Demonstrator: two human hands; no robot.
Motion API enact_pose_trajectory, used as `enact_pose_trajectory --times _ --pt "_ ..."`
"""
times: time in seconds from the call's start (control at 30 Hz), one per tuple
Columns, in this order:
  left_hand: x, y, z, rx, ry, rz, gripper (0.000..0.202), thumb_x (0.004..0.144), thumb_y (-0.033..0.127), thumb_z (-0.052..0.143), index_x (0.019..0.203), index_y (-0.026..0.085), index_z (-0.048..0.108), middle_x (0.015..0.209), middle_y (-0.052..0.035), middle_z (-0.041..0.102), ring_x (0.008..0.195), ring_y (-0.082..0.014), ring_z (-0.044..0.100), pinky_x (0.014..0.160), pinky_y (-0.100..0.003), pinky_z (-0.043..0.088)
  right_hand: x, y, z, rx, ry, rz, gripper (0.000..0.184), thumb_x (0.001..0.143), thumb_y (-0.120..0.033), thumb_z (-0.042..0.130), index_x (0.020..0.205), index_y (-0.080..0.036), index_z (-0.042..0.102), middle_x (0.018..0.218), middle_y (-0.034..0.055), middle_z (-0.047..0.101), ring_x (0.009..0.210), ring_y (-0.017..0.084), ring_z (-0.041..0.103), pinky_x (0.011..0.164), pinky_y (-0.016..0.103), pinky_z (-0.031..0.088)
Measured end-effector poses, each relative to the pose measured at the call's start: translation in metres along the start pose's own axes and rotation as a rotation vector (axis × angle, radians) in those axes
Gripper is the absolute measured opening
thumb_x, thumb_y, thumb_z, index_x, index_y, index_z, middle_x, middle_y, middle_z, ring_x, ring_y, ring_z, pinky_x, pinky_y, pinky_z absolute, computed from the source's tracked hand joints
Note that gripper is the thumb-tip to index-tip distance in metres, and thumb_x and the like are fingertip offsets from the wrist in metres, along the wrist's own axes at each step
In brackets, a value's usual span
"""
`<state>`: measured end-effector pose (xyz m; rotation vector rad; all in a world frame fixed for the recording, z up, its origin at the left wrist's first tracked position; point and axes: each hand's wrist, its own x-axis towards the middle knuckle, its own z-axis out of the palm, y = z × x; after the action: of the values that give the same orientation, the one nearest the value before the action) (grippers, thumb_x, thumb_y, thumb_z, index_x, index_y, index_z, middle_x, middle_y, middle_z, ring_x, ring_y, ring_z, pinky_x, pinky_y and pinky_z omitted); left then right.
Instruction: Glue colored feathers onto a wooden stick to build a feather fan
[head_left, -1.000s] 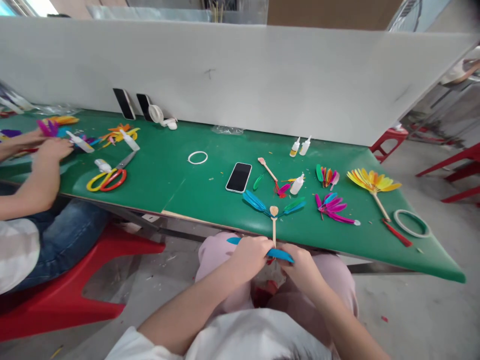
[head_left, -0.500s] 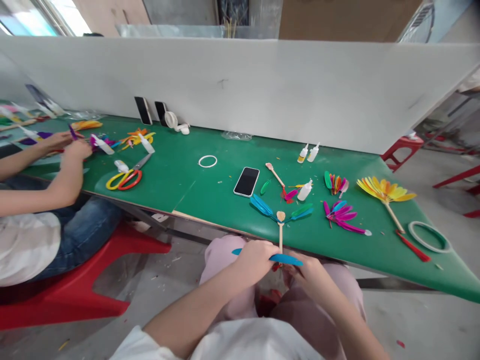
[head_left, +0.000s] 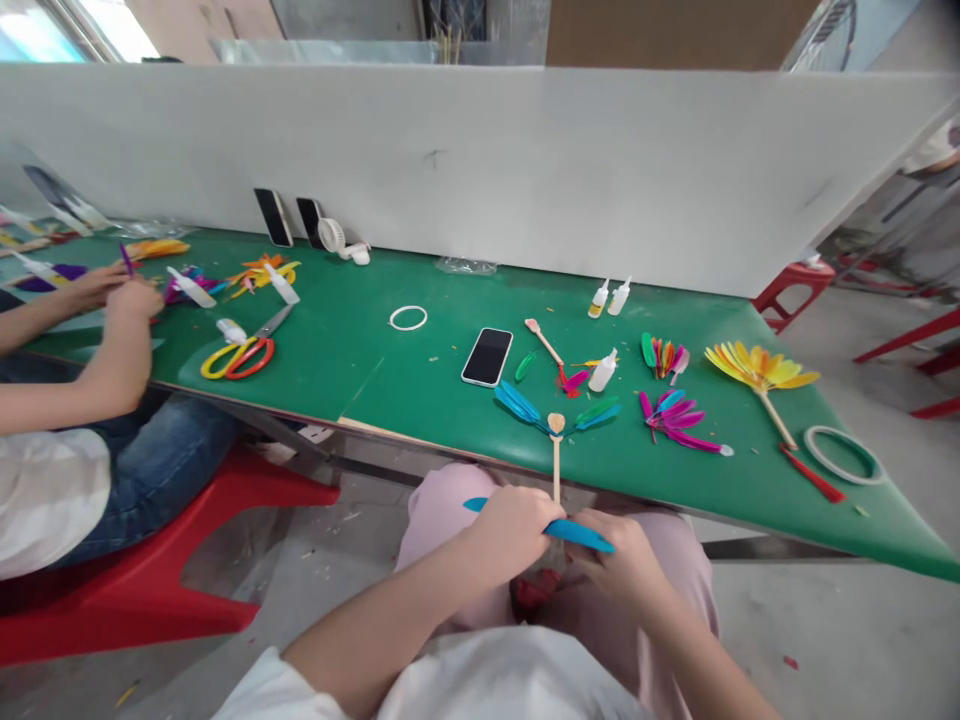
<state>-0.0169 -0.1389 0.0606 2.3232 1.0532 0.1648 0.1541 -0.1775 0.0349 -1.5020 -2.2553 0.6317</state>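
My left hand (head_left: 510, 522) and my right hand (head_left: 619, 555) are closed together over my lap, just below the green table's front edge (head_left: 450, 455). Between them they pinch a blue feather (head_left: 581, 535), whose tip also pokes out left of my left hand. A thin wooden stick (head_left: 556, 455) with a heart-shaped top rises from my hands onto the table, with blue and green feathers (head_left: 517, 403) fanned at either side of its top. Something red (head_left: 534, 590) lies in my lap.
On the table lie a black phone (head_left: 487, 356), small glue bottles (head_left: 609, 297), loose coloured feathers (head_left: 679, 415), a yellow feather fan (head_left: 757, 368), white rings (head_left: 408, 318) and scissors (head_left: 238, 355). A person at left (head_left: 112, 330) handles feathers. A white partition (head_left: 480, 160) backs the table.
My hands have stayed together on the blue feather, shifting slightly lower and right. The view has swayed a little. The person at left keeps working with feathers.
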Motion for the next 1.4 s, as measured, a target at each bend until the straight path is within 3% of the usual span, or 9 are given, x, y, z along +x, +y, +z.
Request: enact_pose_trajectory --times 0.13,0.47,0.67,0.8,0.97,1.23,1.4 --pt "-0.002 0.002 -0.003 -0.024 0.032 0.007 0.015 0.073 0.015 0.049 0.079 0.021 0.062 0.08 0.0003 0.066 0.075 -0.0159 0.06 0.063 -0.023 0.04 -0.003 0.002 0.005 -0.054 0.137 -0.123 0.016 0.074 -0.013 0.045 0.063 -0.018 0.055 0.055 -0.0012 0.053 0.048 0.009 0.045 0.048 0.021 0.029" --pt "-0.006 0.004 0.0 -0.081 0.061 -0.025 0.016 0.076 0.017 0.05 0.076 0.021 0.066 0.075 0.0009 0.067 0.07 -0.0146 0.059 0.06 -0.022 0.039 0.0 -0.006 0.005 -0.212 0.289 -0.272 0.022 0.079 -0.016 0.044 0.061 -0.017 0.056 0.051 -0.0009 0.051 0.045 0.009 0.044 0.046 0.021 0.027" --pt "-0.005 0.003 0.008 -0.18 0.099 -0.137 0.025 0.078 0.016 0.047 0.095 0.024 0.064 0.094 0.0016 0.068 0.085 -0.0136 0.06 0.072 -0.02 0.043 0.005 -0.006 0.006 -0.388 0.366 -0.277 0.032 0.086 -0.024 0.039 0.062 -0.017 0.059 0.051 0.0007 0.052 0.046 0.009 0.046 0.048 0.024 0.027" --pt "-0.004 -0.005 0.005 -0.108 0.099 -0.071 0.029 0.078 0.014 0.047 0.099 0.025 0.061 0.097 0.0013 0.066 0.089 -0.0141 0.059 0.077 -0.021 0.043 0.01 -0.002 0.0 -0.421 0.326 -0.304 0.028 0.083 -0.023 0.042 0.062 -0.016 0.058 0.053 0.0012 0.053 0.048 0.011 0.048 0.049 0.026 0.027" --pt "-0.003 -0.007 -0.003 0.071 0.019 -0.002 0.019 0.079 0.016 0.047 0.091 0.023 0.06 0.09 0.0003 0.064 0.083 -0.0147 0.059 0.071 -0.021 0.043 0.013 -0.001 -0.009 -0.389 0.214 -0.284 0.018 0.081 -0.021 0.044 0.077 -0.017 0.061 0.06 0.0015 0.056 0.055 0.012 0.051 0.051 0.026 0.028" --pt "0.001 0.0 -0.008 0.201 -0.021 0.017 0.011 0.08 0.022 0.047 0.082 0.021 0.058 0.083 0.0006 0.063 0.077 -0.0155 0.059 0.063 -0.022 0.042 0.01 0.001 -0.012 -0.363 0.115 -0.278 0.015 0.078 -0.016 0.043 0.068 -0.017 0.054 0.06 0.001 0.054 0.052 0.011 0.049 0.049 0.025 0.026" --pt "0.001 0.0 -0.007 0.209 -0.028 0.038 0.012 0.076 0.02 0.048 0.08 0.021 0.059 0.08 0.0005 0.062 0.072 -0.0155 0.058 0.06 -0.023 0.04 0.005 0.003 -0.009 -0.172 0.007 -0.142 0.011 0.077 -0.013 0.045 0.07 -0.017 0.053 0.063 0.0006 0.055 0.055 0.011 0.049 0.049 0.023 0.027"
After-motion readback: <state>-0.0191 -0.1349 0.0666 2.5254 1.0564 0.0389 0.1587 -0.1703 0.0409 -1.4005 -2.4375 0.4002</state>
